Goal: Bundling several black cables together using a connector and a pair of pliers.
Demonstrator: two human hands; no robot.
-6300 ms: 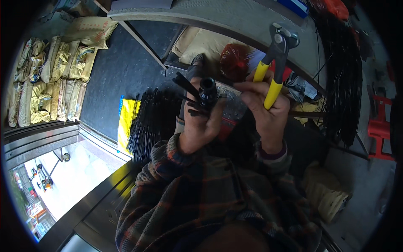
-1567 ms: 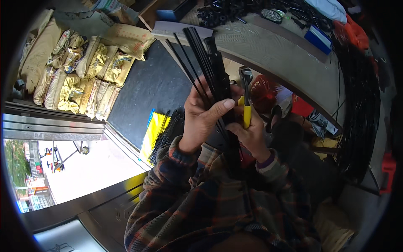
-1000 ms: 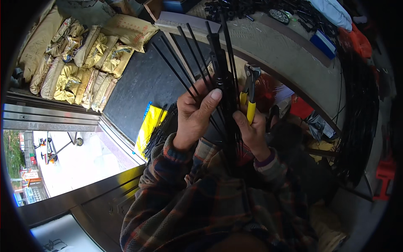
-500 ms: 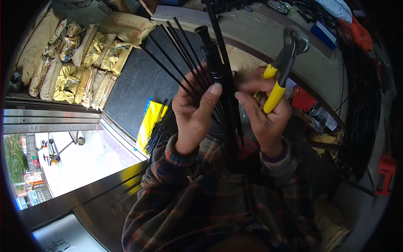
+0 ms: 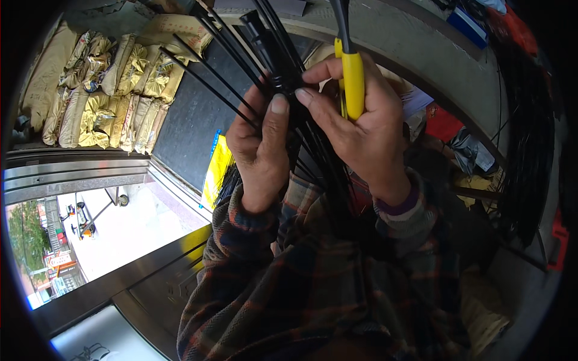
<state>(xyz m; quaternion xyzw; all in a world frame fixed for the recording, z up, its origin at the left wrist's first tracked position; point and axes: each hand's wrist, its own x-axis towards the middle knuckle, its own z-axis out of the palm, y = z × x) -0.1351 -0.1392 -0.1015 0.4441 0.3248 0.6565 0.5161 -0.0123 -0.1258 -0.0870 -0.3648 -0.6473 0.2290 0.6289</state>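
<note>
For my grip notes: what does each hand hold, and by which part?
Left hand: black shaft and thin rods, below their tops. Right hand: yellow-handled tool, by its handles.

Upper left of frame: rows of tan sacks [image 5: 93, 120], some with tied tops, next to a dark flat surface [image 5: 183, 117]. Yellow packet [image 5: 215, 174] at that surface's lower end, left of centre. Lower left: metal door track [image 5: 78, 175], bright paving [image 5: 144, 231] beyond it, small wheel [image 5: 123, 200] out there, greenery [image 5: 27, 228] at the rim. Upper right: grey worktop [image 5: 433, 72] with blue box [image 5: 468, 27]. Orange-red bag [image 5: 522, 36] past that. Right of centre, below worktop: red item [image 5: 442, 123], crumpled grey plastic [image 5: 472, 150]. Far right rim: red plastic piece [image 5: 560, 240], partly cut off.
</note>
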